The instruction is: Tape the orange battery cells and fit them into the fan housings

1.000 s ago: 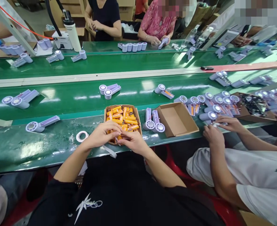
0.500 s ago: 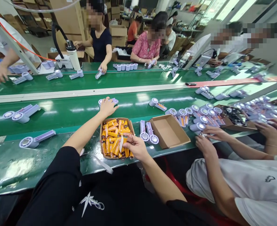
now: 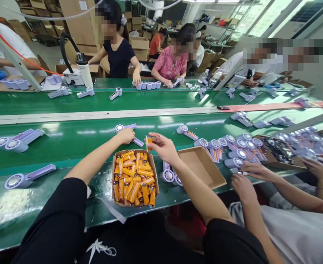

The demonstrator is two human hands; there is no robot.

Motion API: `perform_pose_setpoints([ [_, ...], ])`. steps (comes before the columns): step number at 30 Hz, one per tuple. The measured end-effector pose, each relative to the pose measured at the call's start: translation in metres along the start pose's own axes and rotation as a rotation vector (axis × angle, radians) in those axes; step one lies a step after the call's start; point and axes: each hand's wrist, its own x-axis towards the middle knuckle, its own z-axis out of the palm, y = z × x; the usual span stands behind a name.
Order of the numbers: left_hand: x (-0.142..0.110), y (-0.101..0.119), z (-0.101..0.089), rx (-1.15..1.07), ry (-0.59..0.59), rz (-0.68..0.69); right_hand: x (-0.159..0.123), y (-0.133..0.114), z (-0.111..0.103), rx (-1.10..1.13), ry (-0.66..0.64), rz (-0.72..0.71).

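My left hand (image 3: 126,136) reaches over the green belt and closes on a lilac handheld fan (image 3: 137,141) that lies beside a second fan (image 3: 124,127). My right hand (image 3: 163,146) pinches an orange battery (image 3: 149,140) with a white strip just above the belt, right of that fan. Below both hands stands a cardboard box of orange batteries (image 3: 134,179). Two more lilac fans (image 3: 169,176) lie under my right forearm, partly hidden.
An empty cardboard box (image 3: 202,167) sits right of the batteries. A neighbour's hands (image 3: 249,172) work at a cluster of fans (image 3: 233,146) on the right. More fans (image 3: 13,141) lie left on the belt. People sit across the far belt (image 3: 123,101).
My right hand has lifted from the battery box up to the belt, carrying a battery. My left hand has stayed on the fans and closed on one. The camera has tilted up slightly.
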Motion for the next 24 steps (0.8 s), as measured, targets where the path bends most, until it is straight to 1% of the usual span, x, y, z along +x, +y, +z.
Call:
perform_pose_setpoints([
  [3, 0.009, 0.001, 0.003, -0.023, -0.010, -0.001, 0.044, 0.016, -0.004, -0.070, -0.031, -0.036],
  [6, 0.018, 0.003, 0.002, -0.039, -0.036, -0.016, 0.063, 0.034, -0.009, -0.133, -0.031, -0.022],
  [10, 0.028, 0.000, -0.006, -0.098, -0.089, -0.026, 0.068, 0.056, -0.016, -0.313, -0.040, 0.002],
  [12, 0.031, -0.003, -0.009, -0.145, -0.091, -0.036, 0.071, 0.065, -0.017, -0.383, -0.043, 0.016],
  [14, 0.032, -0.005, -0.010, -0.187, -0.064, -0.066, 0.074, 0.073, -0.018, -0.458, -0.049, 0.036],
  [17, 0.035, -0.004, -0.007, -0.236, -0.008, -0.130, 0.080, 0.082, -0.016, -0.627, -0.080, 0.072],
  [20, 0.039, 0.001, -0.002, -0.279, 0.014, -0.183, 0.084, 0.085, -0.013, -0.833, -0.144, 0.102],
  [24, 0.043, 0.007, 0.001, -0.323, 0.025, -0.237, 0.085, 0.082, -0.002, -1.104, -0.286, 0.131],
])
